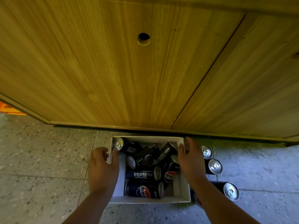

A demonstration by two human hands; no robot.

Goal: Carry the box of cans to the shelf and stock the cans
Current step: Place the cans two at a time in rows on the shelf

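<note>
We cannot see the right hand's (191,160) fingertips beyond the white box's (150,200) wall, nor the box floor under the piled Pepsi cans (144,174). An orange object (9,109) far left of the left hand (102,168) is cropped.

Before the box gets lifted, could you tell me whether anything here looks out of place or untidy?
Yes. The cans in the white box lie jumbled on their sides at mixed angles, like the Pepsi can. Three cans stand outside on the floor, right of the box, such as one, so they would be left behind.
</note>
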